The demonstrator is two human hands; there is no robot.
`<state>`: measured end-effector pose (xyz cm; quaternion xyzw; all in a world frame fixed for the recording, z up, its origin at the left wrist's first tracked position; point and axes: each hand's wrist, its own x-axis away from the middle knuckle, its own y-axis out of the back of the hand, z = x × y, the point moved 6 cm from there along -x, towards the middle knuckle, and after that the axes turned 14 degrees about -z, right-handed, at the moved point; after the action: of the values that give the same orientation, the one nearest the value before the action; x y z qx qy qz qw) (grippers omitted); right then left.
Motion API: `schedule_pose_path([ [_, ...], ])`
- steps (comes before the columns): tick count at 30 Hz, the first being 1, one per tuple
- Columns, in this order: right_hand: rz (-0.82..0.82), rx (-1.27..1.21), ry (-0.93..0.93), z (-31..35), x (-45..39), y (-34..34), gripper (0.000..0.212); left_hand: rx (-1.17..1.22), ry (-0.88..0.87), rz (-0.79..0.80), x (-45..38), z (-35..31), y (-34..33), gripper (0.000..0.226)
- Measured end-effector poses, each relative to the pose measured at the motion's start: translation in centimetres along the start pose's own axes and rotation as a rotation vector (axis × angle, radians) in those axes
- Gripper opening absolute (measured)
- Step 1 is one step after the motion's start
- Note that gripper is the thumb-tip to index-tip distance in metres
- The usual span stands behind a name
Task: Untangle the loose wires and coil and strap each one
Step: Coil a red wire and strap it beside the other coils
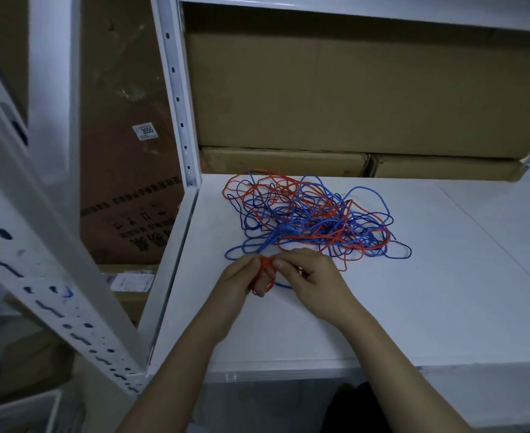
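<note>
White shelf board (pixel 413 307) carries everything, and close to its front edge the left hand (pixel 241 281) has its fingers curled around a small orange wire coil (pixel 265 270), while the right hand (pixel 312 276) pinches the same coil from the other side. Just behind the hands lies the tangle of orange and blue wires (pixel 313 220), with cardboard boxes (pixel 351 98) further back. I judge the wire light, thin and springy, so the coil needs a firm pinch at its crossing point and slow pulling near each knot.
</note>
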<state>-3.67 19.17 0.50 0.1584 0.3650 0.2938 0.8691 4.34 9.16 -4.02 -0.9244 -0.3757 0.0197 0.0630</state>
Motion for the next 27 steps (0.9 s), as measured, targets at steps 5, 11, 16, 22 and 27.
schedule_pose_path([
  [5, -0.026, 0.115, 0.110, 0.9, -0.7, 0.5, 0.014, -0.112, -0.057, -0.080, 0.1, -0.3, -0.1, 0.029],
  [11, -0.004, 0.095, 0.075, 0.8, -1.0, 1.3, 0.016, -0.280, -0.146, 0.026, 0.4, -1.8, -0.6, 0.028],
  [16, 0.073, 0.112, 0.081, 0.7, -1.1, 1.6, 0.021, -0.253, 0.003, 0.148, 0.3, -1.4, -0.6, 0.030],
  [22, 0.129, 0.108, 0.163, 1.0, -1.7, 1.7, 0.020, 0.049, 0.290, 0.130, 0.0, -1.2, -1.6, 0.029],
  [27, 0.043, 0.007, 0.086, 0.2, -2.4, 1.6, 0.018, 0.220, 0.344, 0.066, 0.3, -0.8, -1.7, 0.024],
])
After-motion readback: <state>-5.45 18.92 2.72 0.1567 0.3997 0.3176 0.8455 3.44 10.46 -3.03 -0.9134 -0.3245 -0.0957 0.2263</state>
